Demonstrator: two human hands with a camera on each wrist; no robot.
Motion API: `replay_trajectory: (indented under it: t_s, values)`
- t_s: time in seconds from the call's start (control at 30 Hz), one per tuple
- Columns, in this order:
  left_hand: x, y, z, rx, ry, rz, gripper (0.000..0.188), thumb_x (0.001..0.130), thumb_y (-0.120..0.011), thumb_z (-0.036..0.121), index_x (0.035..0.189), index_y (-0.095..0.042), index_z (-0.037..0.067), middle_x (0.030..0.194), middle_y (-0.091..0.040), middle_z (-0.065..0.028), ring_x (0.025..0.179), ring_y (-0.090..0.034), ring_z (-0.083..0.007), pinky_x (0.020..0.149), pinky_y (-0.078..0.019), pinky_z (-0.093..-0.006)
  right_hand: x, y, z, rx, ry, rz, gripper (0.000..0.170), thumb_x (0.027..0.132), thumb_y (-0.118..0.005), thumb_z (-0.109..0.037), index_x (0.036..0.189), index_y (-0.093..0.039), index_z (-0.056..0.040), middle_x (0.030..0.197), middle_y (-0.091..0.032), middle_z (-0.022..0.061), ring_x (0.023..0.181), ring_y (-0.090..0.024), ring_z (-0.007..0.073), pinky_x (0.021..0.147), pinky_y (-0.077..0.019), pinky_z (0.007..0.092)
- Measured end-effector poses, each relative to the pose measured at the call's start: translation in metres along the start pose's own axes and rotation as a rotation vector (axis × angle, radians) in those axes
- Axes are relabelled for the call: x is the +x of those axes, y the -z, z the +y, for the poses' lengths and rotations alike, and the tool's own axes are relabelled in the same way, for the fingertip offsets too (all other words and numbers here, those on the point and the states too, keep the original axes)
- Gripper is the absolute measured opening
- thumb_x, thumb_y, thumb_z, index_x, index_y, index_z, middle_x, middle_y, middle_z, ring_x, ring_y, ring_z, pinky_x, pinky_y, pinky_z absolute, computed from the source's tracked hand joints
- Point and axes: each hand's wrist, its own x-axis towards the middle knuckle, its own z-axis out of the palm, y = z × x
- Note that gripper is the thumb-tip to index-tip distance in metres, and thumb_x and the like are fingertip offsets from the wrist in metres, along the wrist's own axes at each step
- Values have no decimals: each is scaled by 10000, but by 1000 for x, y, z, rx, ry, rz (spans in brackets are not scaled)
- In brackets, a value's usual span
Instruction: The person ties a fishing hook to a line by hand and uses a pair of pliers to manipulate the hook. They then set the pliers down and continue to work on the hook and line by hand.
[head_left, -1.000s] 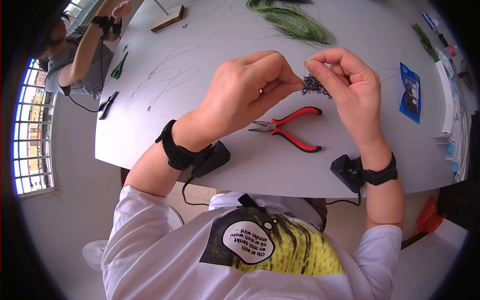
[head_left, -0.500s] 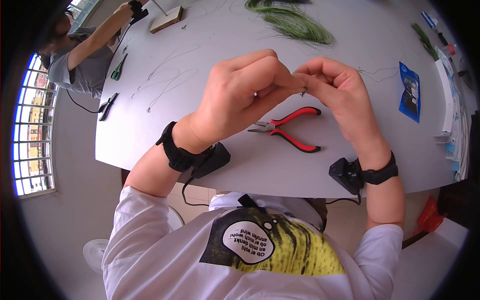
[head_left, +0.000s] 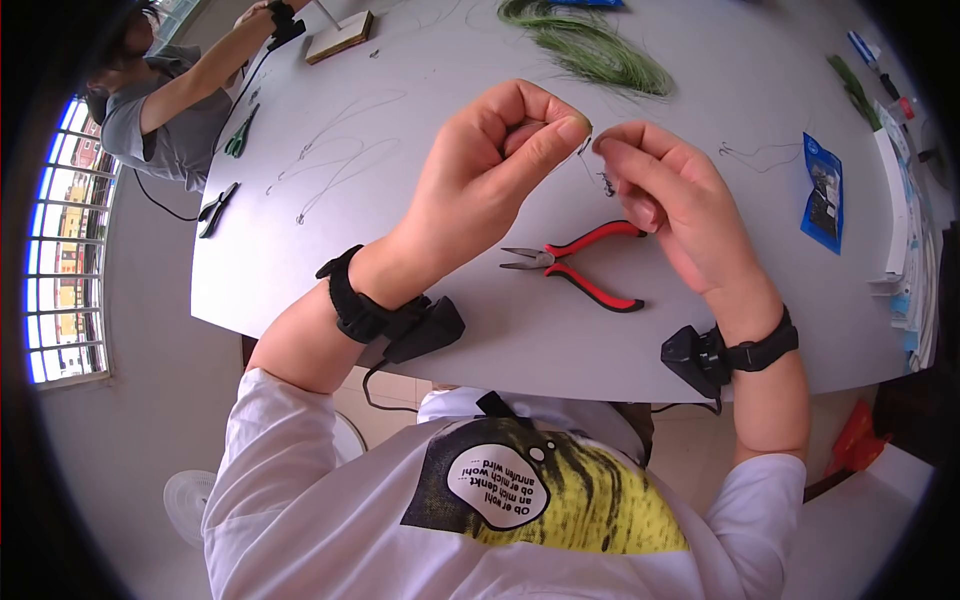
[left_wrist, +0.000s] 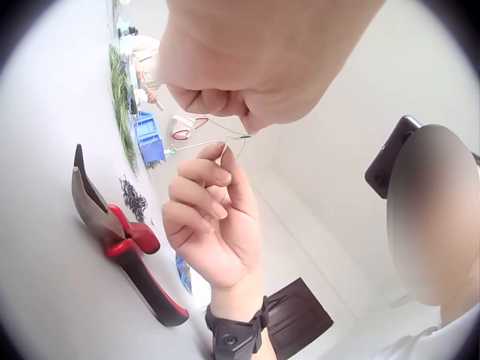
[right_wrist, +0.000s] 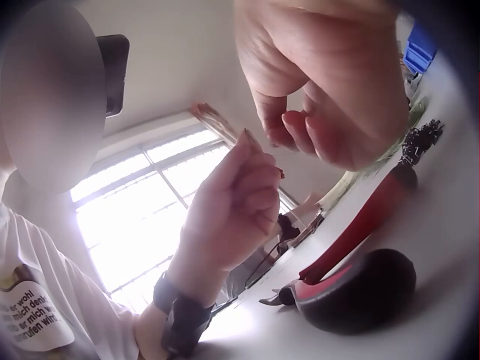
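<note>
Between finger and thumb my left hand (head_left: 490,165) pinches a tiny dark metal piece (left_wrist: 245,137), its kind too small to make out. From it a thin line (left_wrist: 235,139) runs across a short gap to my right hand (head_left: 675,185). There the thumb and index fingertip pinch the line, with the other fingers curled loosely, as the left wrist view shows. Under the hands lies a heap of small black metal pieces (left_wrist: 135,199), partly hidden by the right hand in the head view. Red-and-black pliers (head_left: 590,265) rest spread apart on the table, nearer the body.
Tied lines (head_left: 335,165) lie to the left, beside black-handled pliers (head_left: 216,210) and green-handled scissors (head_left: 240,135). A bundle of green strands (head_left: 610,55) is at the back. On the right are a blue packet (head_left: 822,192) and another line (head_left: 765,160). Another person sits at far left.
The right hand has moved left from over the heap to meet the left hand's fingertips, then drawn slightly apart. The left hand has turned and risen a little, baring the dark piece. The pliers stay put.
</note>
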Motion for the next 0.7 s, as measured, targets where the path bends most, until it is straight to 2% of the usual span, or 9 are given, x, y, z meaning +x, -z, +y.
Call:
replay_trajectory:
  t_s: [0.03, 0.07, 0.13, 0.27, 0.33, 0.47, 0.57, 0.63, 0.7]
  values:
    - [0, -1, -1, 35, -1, 25, 152, 996, -556, 184, 977, -575, 34, 678, -381, 101, 595, -263, -11, 534, -228, -190, 0, -1, 0, 18, 42, 52, 224, 907, -643, -239, 1023, -637, -47, 763, -548, -38, 584, -397, 13, 513, -289, 175]
    - [0, -1, 0, 35, -1, 25, 152, 996, -556, 184, 977, -575, 34, 678, -381, 101, 595, -263, -11, 534, -228, -190, 1, -4, 0, 18, 41, 52, 224, 907, -643, -239, 1023, -637, -47, 763, -548, -38, 584, -397, 13, 513, -289, 175]
    - [0, 0, 2, 33, 39, 34, 162, 997, -554, 194, 980, -577, 35, 665, -369, 103, 587, -255, -13, 533, -220, -189, 3, -11, 1, -52, 213, 283, 208, 904, -644, -204, 1034, -626, -43, 827, -564, -24, 593, -419, 20, 515, -309, 176]
    - [1, 0, 1, 19, 43, 46, 176, 996, -556, 206, 981, -578, 32, 661, -373, 102, 585, -257, -14, 532, -223, -191, 3, 1, 2, -268, 275, 250, 155, 883, -662, -156, 1003, -642, -59, 913, -562, -15, 597, -432, 28, 513, -328, 188]
    - [0, 4, 3, -56, 86, 3, 259, 971, -615, 244, 1010, -583, -10, 818, -581, 39, 733, -471, -1, 628, -382, -158, 8, 2, 6, -525, 699, 200, 117, 847, -691, -115, 952, -663, -75, 900, -552, -18, 580, -416, 36, 514, -338, 200]
    - [-1, 3, 3, -49, 90, 15, 257, 970, -615, 241, 1008, -583, -10, 802, -572, 46, 726, -466, 0, 626, -379, -158, -2, -7, -2, -661, 570, 231, 68, 817, -706, -88, 872, -670, -72, 810, -542, -26, 564, -395, 41, 512, -333, 208]
    - [-1, 1, 2, -69, 96, -11, 255, 970, -617, 241, 1007, -583, -10, 786, -558, 53, 720, -458, 0, 622, -377, -161, 1, -3, 4, -696, 493, 174, 49, 804, -702, -65, 842, -671, -64, 768, -538, -33, 555, -381, 47, 507, -328, 211]
    - [0, -4, 2, 39, 86, 45, 189, 991, -564, 214, 979, -583, 26, 666, -403, 97, 592, -288, -12, 533, -245, -192, 3, -1, 7, -550, 556, 191, 37, 795, -699, -49, 819, -673, -60, 770, -541, -28, 547, -375, 51, 506, -325, 214]
    - [0, -4, 0, 35, 90, 48, 187, 991, -562, 212, 980, -583, 27, 668, -406, 97, 593, -289, -11, 532, -243, -191, 1, -3, 3, -576, 580, 203, 38, 793, -701, -48, 812, -670, -57, 764, -540, -25, 551, -386, 51, 503, -324, 215]
